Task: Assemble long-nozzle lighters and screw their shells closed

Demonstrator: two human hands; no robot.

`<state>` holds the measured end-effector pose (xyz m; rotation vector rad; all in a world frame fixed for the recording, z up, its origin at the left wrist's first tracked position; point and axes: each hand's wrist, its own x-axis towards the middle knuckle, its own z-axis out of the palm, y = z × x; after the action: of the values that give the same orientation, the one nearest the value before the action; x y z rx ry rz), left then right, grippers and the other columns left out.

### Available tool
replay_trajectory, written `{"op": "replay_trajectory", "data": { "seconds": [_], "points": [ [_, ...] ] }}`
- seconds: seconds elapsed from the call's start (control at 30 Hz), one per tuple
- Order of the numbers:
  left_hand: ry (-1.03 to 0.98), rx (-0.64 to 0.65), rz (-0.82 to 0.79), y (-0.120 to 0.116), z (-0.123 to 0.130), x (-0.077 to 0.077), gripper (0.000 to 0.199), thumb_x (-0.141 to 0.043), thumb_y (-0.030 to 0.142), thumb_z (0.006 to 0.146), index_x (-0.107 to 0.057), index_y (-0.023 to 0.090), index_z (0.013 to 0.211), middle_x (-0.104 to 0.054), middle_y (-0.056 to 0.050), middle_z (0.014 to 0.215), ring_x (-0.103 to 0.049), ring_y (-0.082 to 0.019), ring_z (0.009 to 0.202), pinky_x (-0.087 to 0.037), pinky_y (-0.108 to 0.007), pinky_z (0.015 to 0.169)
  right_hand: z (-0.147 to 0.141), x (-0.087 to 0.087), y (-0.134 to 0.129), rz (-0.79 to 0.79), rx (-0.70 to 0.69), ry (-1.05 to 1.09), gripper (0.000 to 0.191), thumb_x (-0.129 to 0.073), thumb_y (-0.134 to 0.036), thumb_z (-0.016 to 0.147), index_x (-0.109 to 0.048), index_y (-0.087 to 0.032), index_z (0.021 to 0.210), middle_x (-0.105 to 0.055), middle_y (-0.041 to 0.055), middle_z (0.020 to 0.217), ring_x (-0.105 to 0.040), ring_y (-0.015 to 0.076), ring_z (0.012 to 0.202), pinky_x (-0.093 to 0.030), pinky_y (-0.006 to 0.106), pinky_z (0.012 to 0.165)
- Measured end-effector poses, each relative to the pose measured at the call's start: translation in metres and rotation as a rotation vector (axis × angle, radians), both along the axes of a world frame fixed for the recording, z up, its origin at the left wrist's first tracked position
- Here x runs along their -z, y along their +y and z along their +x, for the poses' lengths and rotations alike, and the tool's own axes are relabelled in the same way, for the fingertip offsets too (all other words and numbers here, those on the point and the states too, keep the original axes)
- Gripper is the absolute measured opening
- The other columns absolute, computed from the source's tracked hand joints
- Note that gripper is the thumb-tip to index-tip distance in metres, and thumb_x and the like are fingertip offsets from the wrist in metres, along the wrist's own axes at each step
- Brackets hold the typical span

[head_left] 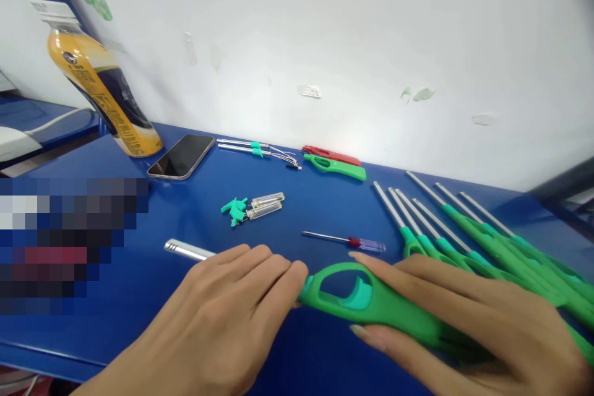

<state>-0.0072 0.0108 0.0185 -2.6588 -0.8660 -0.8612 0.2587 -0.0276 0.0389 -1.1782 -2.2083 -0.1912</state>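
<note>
A green long-neck lighter [399, 312] with a teal trigger lies sideways between my two hands, low in the view. My left hand [223, 315] is closed round its metal tube, and the slotted tip sticks out to the left. My right hand [482, 322] grips the green handle, thumb below and fingers above. Just beyond lies a screwdriver [366, 244] with a clear purple handle. Teal triggers [236, 209] and small clear fuel tanks [266, 204] sit in a little pile farther left. The rear end of the handle is hidden by my right hand.
Several green lighters [492, 241] lie in rows at the right. Along the wall are two metal tubes with wires [250, 147], a red handle shell [334, 154], a green handle shell [338, 167] and a phone [183, 156]. A yellow bottle [102, 80] stands at the back left of the blue table [195, 210].
</note>
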Motion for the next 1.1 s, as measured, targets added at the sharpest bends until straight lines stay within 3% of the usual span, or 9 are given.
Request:
{"op": "replay_trajectory", "data": {
  "seconds": [0.13, 0.37, 0.5, 0.6, 0.7, 0.8, 1.0, 1.1],
  "points": [
    [0.033, -0.002, -0.025, -0.002, -0.001, -0.002, 0.048, -0.035, -0.007, 0.090, -0.053, 0.022, 0.123, -0.081, 0.001, 0.102, -0.075, -0.018, 0.089, -0.056, -0.029, 0.085, 0.000, -0.001, 0.000, 0.000, -0.011, -0.014, 0.032, -0.060, -0.032, 0.108, -0.060, -0.036, 0.140, -0.079, -0.0041, 0.095, -0.078, 0.0141, 0.068, -0.057, 0.019, 0.051],
    [0.064, -0.023, -0.163, 0.000, -0.023, 0.006, 0.066, -0.041, -0.006, 0.090, -0.049, 0.026, 0.147, -0.076, -0.001, 0.128, -0.070, -0.019, 0.122, -0.052, -0.033, 0.113, -0.009, 0.005, 0.005, 0.049, 0.025, -0.142, 0.028, -0.058, -0.036, 0.109, -0.064, -0.029, 0.136, -0.082, -0.0019, 0.106, -0.081, 0.0145, 0.075, -0.057, 0.022, 0.053],
    [0.092, -0.041, -0.275, 0.000, -0.028, 0.008, 0.061, -0.043, -0.003, 0.094, -0.052, 0.029, 0.145, -0.074, 0.000, 0.131, -0.071, -0.020, 0.118, -0.055, -0.034, 0.108, -0.017, 0.009, 0.010, 0.029, 0.027, -0.175, 0.032, -0.057, -0.026, 0.107, -0.063, -0.030, 0.138, -0.081, 0.0012, 0.114, -0.082, 0.0188, 0.086, -0.060, 0.025, 0.054],
    [0.130, -0.046, -0.337, 0.001, -0.023, 0.007, 0.063, -0.046, 0.000, 0.096, -0.049, 0.031, 0.151, -0.072, -0.001, 0.136, -0.070, -0.020, 0.121, -0.055, -0.035, 0.107, -0.019, 0.009, 0.012, -0.013, -0.003, -0.192, 0.047, -0.047, -0.010, 0.100, -0.065, -0.034, 0.137, -0.081, -0.0008, 0.115, -0.082, 0.0202, 0.093, -0.067, 0.030, 0.068],
    [0.123, 0.000, -0.374, 0.004, -0.016, 0.006, 0.055, -0.046, 0.000, 0.096, -0.060, 0.031, 0.140, -0.075, -0.001, 0.121, -0.073, -0.021, 0.107, -0.058, -0.034, 0.095, -0.018, 0.011, 0.012, -0.108, -0.049, -0.203, 0.072, -0.039, 0.003, 0.088, -0.065, -0.039, 0.140, -0.079, -0.0027, 0.119, -0.082, 0.0178, 0.098, -0.069, 0.030, 0.078],
    [0.109, 0.045, -0.425, 0.009, -0.012, 0.006, 0.044, -0.046, 0.000, 0.098, -0.067, 0.030, 0.122, -0.075, 0.000, 0.113, -0.073, -0.020, 0.097, -0.057, -0.033, 0.089, -0.016, 0.013, 0.011, -0.227, -0.075, -0.207, 0.078, -0.039, 0.004, 0.084, -0.063, -0.040, 0.144, -0.077, -0.0009, 0.126, -0.081, 0.0169, 0.107, -0.068, 0.027, 0.082],
    [0.184, 0.072, -0.550, 0.017, -0.012, 0.008, 0.033, -0.049, 0.001, 0.100, -0.070, 0.026, 0.103, -0.073, 0.001, 0.109, -0.070, -0.015, 0.089, -0.053, -0.025, 0.080, -0.018, 0.016, 0.011, -0.364, -0.113, -0.177, 0.062, -0.049, -0.003, 0.095, -0.068, -0.042, 0.139, -0.077, -0.0021, 0.118, -0.080, 0.0142, 0.093, -0.067, 0.024, 0.082],
    [0.136, 0.096, -0.572, 0.017, -0.016, 0.007, 0.039, -0.049, 0.000, 0.098, -0.074, 0.029, 0.107, -0.074, 0.002, 0.112, -0.072, -0.014, 0.090, -0.053, -0.022, 0.081, -0.017, 0.016, 0.011, -0.360, -0.099, -0.172, 0.047, -0.062, -0.008, 0.095, -0.072, -0.039, 0.129, -0.078, -0.0042, 0.119, -0.081, 0.0151, 0.094, -0.067, 0.026, 0.086]
  ]
}}
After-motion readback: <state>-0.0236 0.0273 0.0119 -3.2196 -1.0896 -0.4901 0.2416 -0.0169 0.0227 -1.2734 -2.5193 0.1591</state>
